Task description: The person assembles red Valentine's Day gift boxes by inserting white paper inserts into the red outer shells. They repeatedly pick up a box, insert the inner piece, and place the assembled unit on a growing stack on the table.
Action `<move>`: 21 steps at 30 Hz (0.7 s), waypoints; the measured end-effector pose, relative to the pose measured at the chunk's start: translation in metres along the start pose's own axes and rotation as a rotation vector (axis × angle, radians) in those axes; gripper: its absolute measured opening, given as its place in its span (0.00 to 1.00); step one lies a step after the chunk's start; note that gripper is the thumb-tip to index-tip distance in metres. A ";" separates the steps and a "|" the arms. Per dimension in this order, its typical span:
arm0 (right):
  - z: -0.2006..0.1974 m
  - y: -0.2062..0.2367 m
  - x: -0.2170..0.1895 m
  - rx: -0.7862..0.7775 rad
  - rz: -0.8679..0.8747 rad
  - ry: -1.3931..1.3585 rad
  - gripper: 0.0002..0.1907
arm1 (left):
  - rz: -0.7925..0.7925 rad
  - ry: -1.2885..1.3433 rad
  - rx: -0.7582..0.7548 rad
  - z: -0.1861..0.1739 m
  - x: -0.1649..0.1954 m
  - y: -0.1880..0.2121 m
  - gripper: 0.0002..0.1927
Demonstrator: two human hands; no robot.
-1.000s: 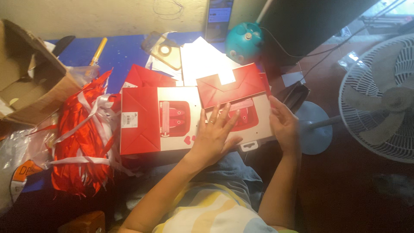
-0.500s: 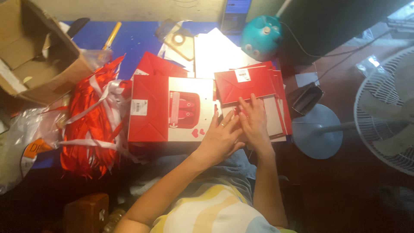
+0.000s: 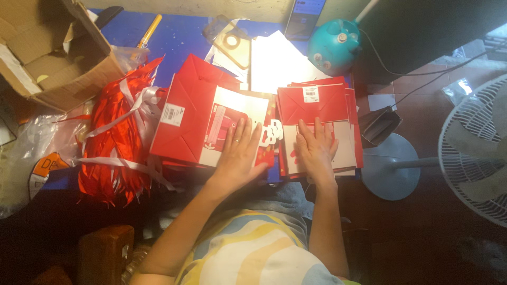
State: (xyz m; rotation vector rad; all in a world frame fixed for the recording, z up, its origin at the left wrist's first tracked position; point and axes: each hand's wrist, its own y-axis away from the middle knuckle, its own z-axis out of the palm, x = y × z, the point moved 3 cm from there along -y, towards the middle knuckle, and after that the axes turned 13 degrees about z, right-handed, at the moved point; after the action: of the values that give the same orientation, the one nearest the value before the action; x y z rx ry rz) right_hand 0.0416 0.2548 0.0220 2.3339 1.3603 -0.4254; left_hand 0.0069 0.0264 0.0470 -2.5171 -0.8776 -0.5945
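Pressing both palms flat, you hold two sets of folded paper goods against the blue bench (image 3: 185, 39). Your left hand (image 3: 238, 153) lies open, fingers spread, on the flat red-and-white paper gift bag (image 3: 206, 124); it grips nothing and only weighs the bag down so the fold stays closed. Your right hand (image 3: 316, 149) is likewise open and flat, resting on the stack of flattened red-and-white paper bags (image 3: 319, 113) just beside the first bag; the spread fingers appear to keep the stack squared and prevent it sliding. Both items lie at the near edge of the bench, directly in front of you. A bundle of red and white satin ribbons (image 3: 119, 132) lies to the left, touching the left bag's edge. An open brown cardboard box (image 3: 50, 50) sits at the far left corner. A teal round-based desk lamp (image 3: 334, 45) stands beyond the stack, lighting a sheet of white paper (image 3: 277, 63). A white pedestal fan (image 3: 472, 153) stands on the floor to your right, well apart from the bench.
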 end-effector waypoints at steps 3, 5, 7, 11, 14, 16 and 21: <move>0.001 0.000 0.001 0.002 0.004 0.010 0.28 | 0.022 0.067 -0.049 -0.008 -0.012 0.018 0.47; 0.002 -0.001 0.002 0.009 0.000 0.019 0.28 | 0.031 0.108 -0.014 -0.016 -0.019 0.030 0.43; 0.000 -0.002 0.001 0.023 -0.020 0.030 0.28 | 0.018 0.089 0.002 -0.023 -0.024 0.040 0.40; -0.007 0.001 -0.010 0.056 -0.106 -0.093 0.31 | -0.044 -0.035 0.053 -0.032 -0.017 0.052 0.36; -0.015 0.010 -0.028 0.075 -0.168 -0.194 0.30 | -0.176 0.007 0.113 -0.036 -0.009 0.060 0.32; -0.017 0.019 -0.046 0.088 -0.231 -0.238 0.28 | -0.217 0.007 0.143 -0.039 -0.007 0.064 0.30; -0.015 0.044 -0.095 0.053 -0.451 -0.459 0.27 | -0.085 -0.153 0.243 -0.044 -0.009 0.065 0.22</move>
State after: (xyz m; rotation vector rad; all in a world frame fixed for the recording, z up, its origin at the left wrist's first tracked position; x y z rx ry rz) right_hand 0.0351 0.1710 0.0862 1.7890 1.6309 -1.0655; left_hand 0.0321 -0.0471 0.0638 -2.3370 -1.0478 -0.3022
